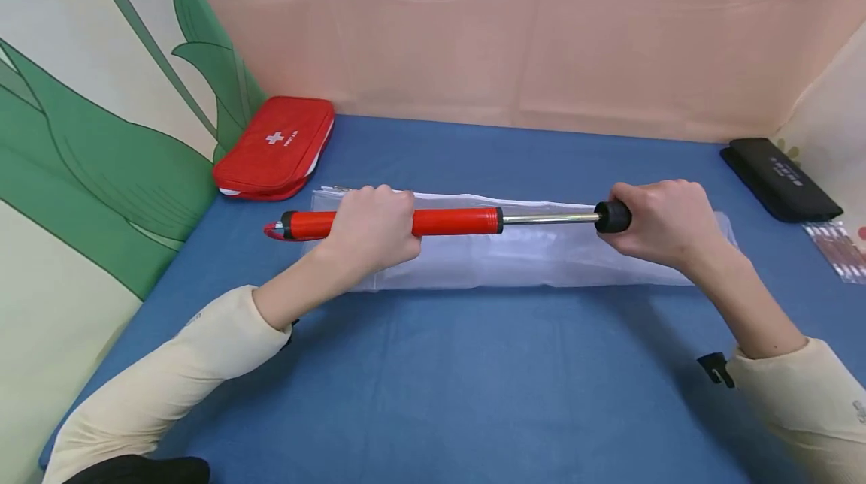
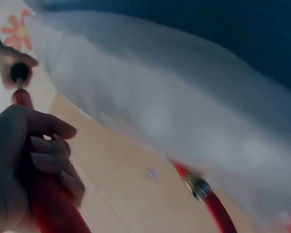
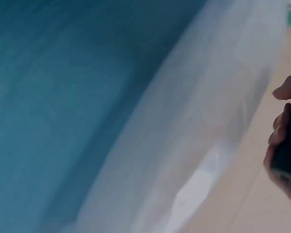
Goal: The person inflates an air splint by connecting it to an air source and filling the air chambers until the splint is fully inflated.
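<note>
A red hand pump point(image 1: 460, 222) is held level above the blue table. My left hand point(image 1: 376, 232) grips its red barrel, left of the middle. The right hand point(image 1: 659, 225) wraps round the black handle point(image 1: 614, 216). Between barrel and handle a length of silver rod point(image 1: 549, 219) shows. In the left wrist view a red hose point(image 2: 216, 208) with a metal fitting point(image 2: 198, 187) appears beside the barrel. The right wrist view catches the black handle point(image 3: 288, 150) within curled fingers. Beneath the pump a flat, clear plastic bag point(image 1: 521, 262) lies on the table.
On the blue table point(image 1: 460, 379), a red first aid pouch point(image 1: 279, 144) sits at the back left. A black case point(image 1: 781, 179) lies at the right edge, beside a clear packet point(image 1: 835, 249). Printed and pinkish cloth walls point(image 1: 507, 33) enclose the back and sides.
</note>
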Demonstrator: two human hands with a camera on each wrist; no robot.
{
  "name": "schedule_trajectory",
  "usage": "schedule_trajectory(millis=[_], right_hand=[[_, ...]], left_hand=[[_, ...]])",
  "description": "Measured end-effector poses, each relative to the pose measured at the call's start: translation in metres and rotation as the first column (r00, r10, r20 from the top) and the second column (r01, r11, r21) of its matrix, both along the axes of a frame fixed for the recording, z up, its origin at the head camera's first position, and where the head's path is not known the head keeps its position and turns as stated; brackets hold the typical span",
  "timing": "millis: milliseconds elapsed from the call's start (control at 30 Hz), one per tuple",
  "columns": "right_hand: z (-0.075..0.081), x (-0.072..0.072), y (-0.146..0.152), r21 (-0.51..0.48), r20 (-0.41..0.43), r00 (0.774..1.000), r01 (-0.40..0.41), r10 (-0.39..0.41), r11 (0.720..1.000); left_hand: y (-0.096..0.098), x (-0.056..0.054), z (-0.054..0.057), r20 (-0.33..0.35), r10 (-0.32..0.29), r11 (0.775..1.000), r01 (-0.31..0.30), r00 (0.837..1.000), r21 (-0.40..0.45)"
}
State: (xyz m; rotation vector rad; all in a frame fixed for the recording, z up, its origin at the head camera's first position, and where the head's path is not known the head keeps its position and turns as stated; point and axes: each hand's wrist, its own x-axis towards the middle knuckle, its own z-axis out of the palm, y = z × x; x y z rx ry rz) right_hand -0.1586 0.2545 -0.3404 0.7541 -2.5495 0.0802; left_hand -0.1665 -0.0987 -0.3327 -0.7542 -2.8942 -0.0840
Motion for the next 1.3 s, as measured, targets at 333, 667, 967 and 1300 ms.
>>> schedule_trajectory(millis=[333,667,967,1300], right_hand=[[0.006,-0.005,-0.040,0.023,0.086,0.994,0.068,-0.070,0.997],[0.026,0.003,-0.080,0.040,0.040,0.998,0.051,-0.053,0.998],[0.036,-0.013,-0.052,0.011,0.088,0.995,0.041,-0.042,0.999],[0.051,-0.010,-0.026,-0.015,-0.012,0.990,0.142,-0.142,0.990]], left_hand=[[0.032,0.001,0.006,-0.042,0.067,0.998,-0.067,0.997,0.003],[0.052,0.005,0.018,-0.055,0.054,0.998,-0.053,0.997,0.021],[0.038,-0.006,0.038,0.058,0.021,0.998,-0.025,0.998,0.055],[0.034,-0.011,0.042,-0.126,0.082,0.995,-0.075,0.989,0.061]])
